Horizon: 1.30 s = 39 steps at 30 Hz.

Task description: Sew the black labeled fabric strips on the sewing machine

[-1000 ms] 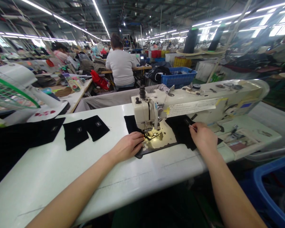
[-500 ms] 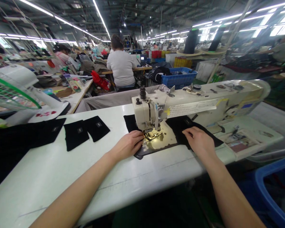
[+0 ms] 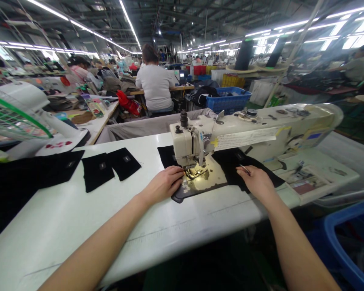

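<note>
My left hand (image 3: 165, 184) is beside the needle and presser foot (image 3: 194, 173) of a sewing machine (image 3: 188, 143). Its fingers are pinched together, and what lies between the fingertips is hidden. Just behind them a black fabric piece (image 3: 166, 155) reaches under the machine head. My right hand (image 3: 257, 182) is closed around a slim, pointed metal tool (image 3: 245, 169), its exact kind too small to tell. It rests over another black fabric piece (image 3: 227, 161) with a small label (image 3: 239, 155), right of the needle plate (image 3: 210, 182).
Two black labelled pieces (image 3: 98, 171) (image 3: 124, 163) lie on the table (image 3: 139, 218) at left, near a larger black pile (image 3: 48, 171). A fan (image 3: 21, 113) stands far left. A small parts tray (image 3: 309, 182) and blue bin (image 3: 330, 230) are at right. A co-worker (image 3: 154, 85) sits ahead.
My right hand has shifted slightly right and turned, so the metal tool now shows between its fingers. My left hand stays almost in place by the presser foot.
</note>
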Tool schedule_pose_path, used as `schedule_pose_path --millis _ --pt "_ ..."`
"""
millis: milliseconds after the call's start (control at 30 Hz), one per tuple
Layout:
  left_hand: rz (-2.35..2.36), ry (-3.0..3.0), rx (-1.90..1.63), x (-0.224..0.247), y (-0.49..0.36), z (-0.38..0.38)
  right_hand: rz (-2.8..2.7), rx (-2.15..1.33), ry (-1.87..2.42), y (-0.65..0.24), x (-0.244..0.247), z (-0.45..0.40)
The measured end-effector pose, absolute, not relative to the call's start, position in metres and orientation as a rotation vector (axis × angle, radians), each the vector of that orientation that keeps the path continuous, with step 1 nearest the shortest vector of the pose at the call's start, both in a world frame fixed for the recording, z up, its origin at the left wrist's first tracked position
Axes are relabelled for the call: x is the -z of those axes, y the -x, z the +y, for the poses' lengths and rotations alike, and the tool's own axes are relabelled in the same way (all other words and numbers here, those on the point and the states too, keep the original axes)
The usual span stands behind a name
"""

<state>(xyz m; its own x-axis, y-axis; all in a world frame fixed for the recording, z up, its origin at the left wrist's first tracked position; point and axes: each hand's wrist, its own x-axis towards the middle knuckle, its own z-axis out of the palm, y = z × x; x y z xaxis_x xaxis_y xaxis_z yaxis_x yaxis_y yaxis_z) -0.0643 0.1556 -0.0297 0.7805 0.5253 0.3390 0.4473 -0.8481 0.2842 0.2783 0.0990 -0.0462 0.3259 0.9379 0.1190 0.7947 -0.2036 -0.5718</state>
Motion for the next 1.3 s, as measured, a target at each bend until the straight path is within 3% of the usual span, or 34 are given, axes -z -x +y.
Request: schedule_pose_path --millis 133,367,467,600,700,767,867,967,1033,1167,1300 --pt "0.753 -2.778 -0.642 0.031 0.071 0.160 -1.524 -0.275 1.894 -0.287 0.056 0.102" --pt "0.999 -2.797 -0.746 0.022 0.080 0.151 -1.520 0.339 1.475 -0.274 0.027 0.095" --pt "1.068 -2.445 -0.892 0.011 0.050 0.116 -1.686 0.439 1.306 -0.254 0.016 0.077" --pt "0.785 -1.280 -0.623 0.008 -0.007 0.074 -1.830 0.121 1.256 -0.210 0.017 0.039" --pt "0.771 -0.971 -0.753 0.016 -0.028 0.067 -1.986 -0.299 1.099 -0.187 0.017 0.014" --pt "0.798 -1.090 -0.701 0.017 -0.024 0.071 -1.936 -0.347 1.050 -0.186 0.012 0.009" --pt "0.685 -1.544 -0.343 0.004 -0.004 0.077 -1.776 -0.183 1.223 -0.201 0.001 0.017" --pt "0.593 -1.786 -0.112 -0.016 0.018 0.084 -1.761 -0.623 1.363 -0.216 0.001 0.031" --pt "0.635 -1.889 -0.094 -0.022 0.031 0.095 -1.702 -0.914 1.398 -0.220 0.008 0.038" --pt "0.903 -1.994 -0.236 -0.013 0.059 0.133 -1.519 -0.869 1.557 -0.214 0.031 0.035" --pt "1.057 -1.861 -0.367 0.008 0.075 0.165 -1.580 -1.097 1.499 -0.201 0.046 0.013"
